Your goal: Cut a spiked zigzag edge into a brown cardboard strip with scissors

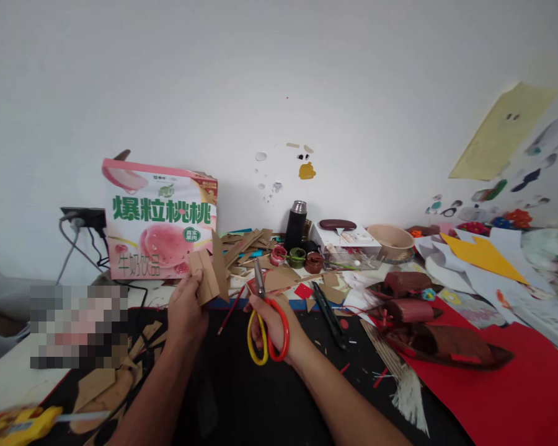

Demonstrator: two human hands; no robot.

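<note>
1. A small, flat-sided piece of folded brown cardboard (206, 280) is raised above the near side of the worktop, in front of a large pink-and-white printed carton (160, 217).
2. The left hand (185, 306) grips its left edge, thumb and fingers pinching the board (some fingertips are hidden).
3. Just to its right, the right hand (276, 328) holds metal-bladed scissors with yellow and red handles (260, 285), fingers curled around the loops and blades pointing up, apart from the cardboard; how each finger sits in the loops, I cannot tell.
4. Beneath both hands lies a black mat (251, 402), with a dark slim utility knife (328, 314) to the right.
5. Beyond are a heap of brown cardboard strips (244, 246), a black flask with a silver cap (296, 230) and three small paint-coloured jars (297, 257).
6. Farther right, brown model boats (451, 347) stand at a bright red sheet (516, 396).
</note>
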